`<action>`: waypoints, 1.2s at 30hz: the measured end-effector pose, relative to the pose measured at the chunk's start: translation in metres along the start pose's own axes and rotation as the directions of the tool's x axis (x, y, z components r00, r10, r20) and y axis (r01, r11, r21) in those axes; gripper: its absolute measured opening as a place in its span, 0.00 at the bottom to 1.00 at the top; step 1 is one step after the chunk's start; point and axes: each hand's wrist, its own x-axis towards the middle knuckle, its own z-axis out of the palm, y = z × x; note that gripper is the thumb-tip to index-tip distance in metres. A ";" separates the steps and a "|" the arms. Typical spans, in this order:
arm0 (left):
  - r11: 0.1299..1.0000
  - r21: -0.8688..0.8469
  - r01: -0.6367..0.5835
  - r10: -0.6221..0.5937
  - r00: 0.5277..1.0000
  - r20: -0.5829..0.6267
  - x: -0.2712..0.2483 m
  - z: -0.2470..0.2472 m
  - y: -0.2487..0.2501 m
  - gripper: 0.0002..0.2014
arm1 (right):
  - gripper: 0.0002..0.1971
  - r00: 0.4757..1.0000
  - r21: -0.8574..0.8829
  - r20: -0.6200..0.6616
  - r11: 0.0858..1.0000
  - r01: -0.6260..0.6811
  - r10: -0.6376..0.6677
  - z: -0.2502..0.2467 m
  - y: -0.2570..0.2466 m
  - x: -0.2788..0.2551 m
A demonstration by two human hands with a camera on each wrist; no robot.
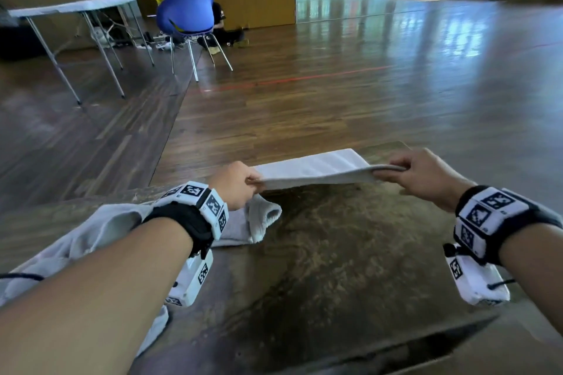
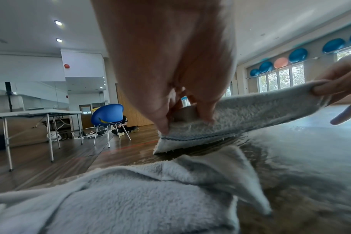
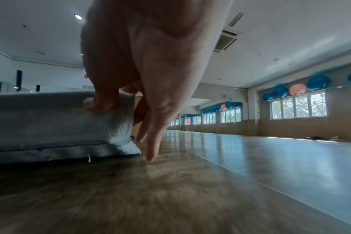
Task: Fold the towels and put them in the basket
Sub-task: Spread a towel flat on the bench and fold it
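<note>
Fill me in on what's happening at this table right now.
A person is partway through folding a pale grey towel. The left hand pinches one end and the right hand pinches the other, holding it stretched just above the dark worn table. A second, crumpled towel lies under the left forearm, not yet folded. No basket shows in any view. Behind, a blue chair stands on the wooden floor.

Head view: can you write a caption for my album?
Both hands, left and right, pinch a towel taut above the table.
</note>
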 end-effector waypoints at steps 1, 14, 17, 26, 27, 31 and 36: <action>1.000 -0.008 -0.019 0.019 1.000 -0.017 -0.008 -0.003 0.005 0.08 | 0.14 0.999 -0.003 -0.022 0.999 0.033 -0.033 -0.003 0.000 -0.011; 0.967 -0.200 -0.156 0.116 0.973 -0.199 -0.105 -0.022 0.055 0.28 | 0.21 0.992 -0.048 -0.059 0.993 0.105 -0.108 -0.075 -0.038 -0.131; 0.953 -0.275 -0.128 0.089 0.985 -0.147 -0.119 -0.019 0.057 0.27 | 0.23 0.988 0.002 -0.064 0.990 0.142 -0.142 -0.082 -0.046 -0.150; 0.951 -0.308 -0.031 0.060 0.995 0.085 -0.147 -0.013 0.058 0.34 | 0.18 0.990 0.101 0.128 0.992 -0.071 0.058 -0.080 -0.036 -0.194; 0.957 -0.288 -0.015 0.058 0.989 0.140 -0.151 -0.012 0.058 0.32 | 0.17 0.976 0.088 0.200 0.991 -0.105 0.085 -0.081 -0.034 -0.199; 0.991 -0.124 0.052 0.002 0.918 0.397 -0.165 -0.011 0.065 0.26 | 0.13 0.933 0.084 0.335 0.981 -0.173 0.135 -0.083 -0.033 -0.213; 0.988 -0.123 0.094 -0.009 0.828 0.561 -0.170 -0.004 0.073 0.25 | 0.21 0.800 -0.025 0.563 0.971 -0.237 0.210 -0.091 -0.037 -0.214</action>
